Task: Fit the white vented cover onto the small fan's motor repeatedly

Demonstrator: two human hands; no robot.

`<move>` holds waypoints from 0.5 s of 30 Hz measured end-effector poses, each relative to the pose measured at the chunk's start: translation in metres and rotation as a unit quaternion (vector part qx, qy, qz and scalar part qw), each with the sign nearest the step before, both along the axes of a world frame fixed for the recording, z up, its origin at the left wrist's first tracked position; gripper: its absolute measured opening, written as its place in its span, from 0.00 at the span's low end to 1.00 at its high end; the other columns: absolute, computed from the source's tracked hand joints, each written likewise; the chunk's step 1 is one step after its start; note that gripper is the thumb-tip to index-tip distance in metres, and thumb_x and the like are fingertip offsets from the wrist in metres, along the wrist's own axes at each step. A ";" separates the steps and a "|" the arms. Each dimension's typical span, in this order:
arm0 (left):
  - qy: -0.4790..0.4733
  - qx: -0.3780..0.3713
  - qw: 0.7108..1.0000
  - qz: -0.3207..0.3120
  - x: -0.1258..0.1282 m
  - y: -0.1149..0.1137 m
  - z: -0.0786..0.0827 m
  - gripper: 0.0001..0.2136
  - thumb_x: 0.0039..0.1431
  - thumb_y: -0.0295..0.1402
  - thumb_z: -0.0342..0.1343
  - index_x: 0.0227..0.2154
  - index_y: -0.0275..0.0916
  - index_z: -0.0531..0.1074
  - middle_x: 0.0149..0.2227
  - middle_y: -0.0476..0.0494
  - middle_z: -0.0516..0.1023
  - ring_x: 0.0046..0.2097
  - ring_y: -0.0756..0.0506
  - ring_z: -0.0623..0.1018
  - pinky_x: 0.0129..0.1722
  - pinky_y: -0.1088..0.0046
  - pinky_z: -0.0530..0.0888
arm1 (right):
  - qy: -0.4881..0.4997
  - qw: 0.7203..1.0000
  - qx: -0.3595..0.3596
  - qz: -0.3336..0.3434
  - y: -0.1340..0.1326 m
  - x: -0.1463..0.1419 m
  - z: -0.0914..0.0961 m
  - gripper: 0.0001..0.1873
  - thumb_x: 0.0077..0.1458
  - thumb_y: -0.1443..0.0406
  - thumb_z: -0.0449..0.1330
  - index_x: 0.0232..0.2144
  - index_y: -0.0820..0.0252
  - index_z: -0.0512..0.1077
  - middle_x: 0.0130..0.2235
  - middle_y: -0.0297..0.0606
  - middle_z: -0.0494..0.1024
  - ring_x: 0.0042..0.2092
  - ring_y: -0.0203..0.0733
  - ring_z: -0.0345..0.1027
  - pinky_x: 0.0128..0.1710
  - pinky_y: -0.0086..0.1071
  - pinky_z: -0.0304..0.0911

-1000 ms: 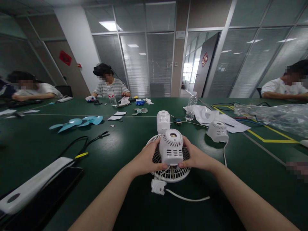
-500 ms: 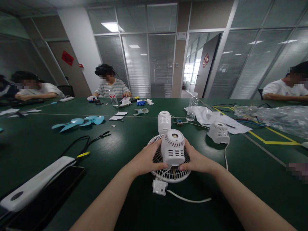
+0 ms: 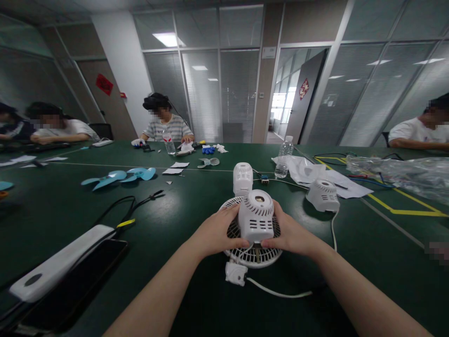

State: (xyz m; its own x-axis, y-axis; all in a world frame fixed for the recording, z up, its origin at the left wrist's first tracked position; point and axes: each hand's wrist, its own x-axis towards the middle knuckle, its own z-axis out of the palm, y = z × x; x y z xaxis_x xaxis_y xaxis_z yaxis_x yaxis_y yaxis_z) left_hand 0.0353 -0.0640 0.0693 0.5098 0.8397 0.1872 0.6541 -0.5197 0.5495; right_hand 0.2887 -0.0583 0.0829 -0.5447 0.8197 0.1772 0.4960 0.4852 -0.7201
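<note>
Both hands grip a white fan motor housing [image 3: 258, 222] with vent slots and a round opening on top. It sits over a round white fan grille [image 3: 257, 258] lying on the dark green table. My left hand [image 3: 222, 229] wraps its left side, thumb along the lower front edge. My right hand [image 3: 286, 230] wraps the right side, its thumb also at the lower front. The far fingers are partly hidden behind the housing. Below the grille lies a white plug-like piece [image 3: 236, 274] with a cord [image 3: 280, 295]. A second white housing [image 3: 242, 179] stands just behind.
A third housing [image 3: 322, 195] and a water bottle [image 3: 284, 157] stand to the right. Light-blue fan blades [image 3: 105, 179], a white power strip [image 3: 63, 262] and a black phone [image 3: 75, 285] lie left. A person [image 3: 164, 124] sits across the table; plastic wrap [image 3: 403, 173] lies far right.
The whole view has shifted slightly, so everything appears a little further right. Both hands keep the same hold on the housing, which stays over the grille.
</note>
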 end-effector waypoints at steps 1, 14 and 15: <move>0.003 0.004 1.000 -0.002 0.000 -0.001 0.000 0.44 0.47 0.52 0.64 0.65 0.48 0.54 0.66 0.41 0.61 0.64 0.31 0.64 0.62 0.46 0.62 | 0.000 1.000 -0.003 -0.002 0.000 0.000 0.000 0.58 0.42 0.54 0.73 0.65 0.57 0.43 0.58 0.50 0.69 0.57 0.62 0.66 0.57 0.55 0.61; 0.042 0.036 0.998 -0.020 0.001 0.001 -0.003 0.44 0.50 0.53 0.62 0.66 0.46 0.50 0.69 0.40 0.55 0.68 0.33 0.57 0.66 0.50 0.55 | -0.007 1.000 -0.008 0.024 0.000 0.004 -0.005 0.62 0.44 0.51 0.70 0.68 0.54 0.36 0.64 0.50 0.61 0.63 0.64 0.57 0.62 0.58 0.53; 0.044 0.037 0.998 -0.021 0.000 0.002 -0.004 0.45 0.50 0.53 0.62 0.67 0.46 0.50 0.69 0.40 0.54 0.68 0.33 0.57 0.66 0.49 0.54 | -0.002 1.000 0.001 0.025 0.002 0.004 -0.009 0.64 0.43 0.50 0.70 0.69 0.53 0.33 0.66 0.50 0.57 0.65 0.65 0.54 0.63 0.60 0.50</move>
State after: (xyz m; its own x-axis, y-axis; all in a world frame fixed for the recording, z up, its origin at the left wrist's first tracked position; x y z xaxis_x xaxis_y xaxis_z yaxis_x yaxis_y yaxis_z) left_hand 0.0357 -0.0624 0.0652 0.5612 0.8031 0.2002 0.6752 -0.5841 0.4504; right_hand 0.2931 -0.0566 0.0736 -0.5865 0.7906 0.1762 0.4737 0.5113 -0.7171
